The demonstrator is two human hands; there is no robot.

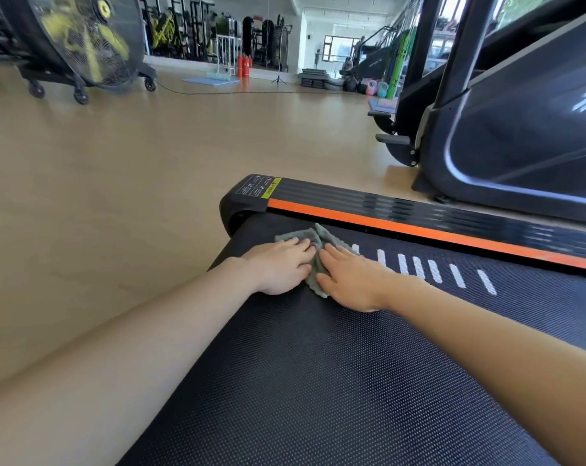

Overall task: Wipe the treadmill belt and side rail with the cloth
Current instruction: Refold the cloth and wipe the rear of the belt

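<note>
Right now the grey cloth (pixel 313 255) lies bunched on the treadmill belt (pixel 335 364) near its far end, just short of the side rail (pixel 419 220) with its orange stripe, and both of your hands are pressing it down. Your left hand (pixel 280 267) lies flat on the cloth's left part with the fingers stretched out and close together, not curled round anything; your right hand (pixel 352 280) does the same on the right part, palm down, fingers extended toward the rail. Neither hand grips the cloth, they only pin it against the belt. To do this stroke well, I would judge you need even pressure from both palms so the cloth slides as one pad and does not ride up between your hands, where it is already rucked. Flatten that fold first if you can. Work in overlapping passes along the textured belt, past the white dash marks (pixel 433 270) beside your right hand, then lift onto the rail and follow its grooves lengthwise. The rail's end cap (pixel 251 196) with the warning label sits close ahead, so turn the cloth there. Beyond it lies wooden floor (pixel 116 196) and another machine (pixel 520 129).
</note>
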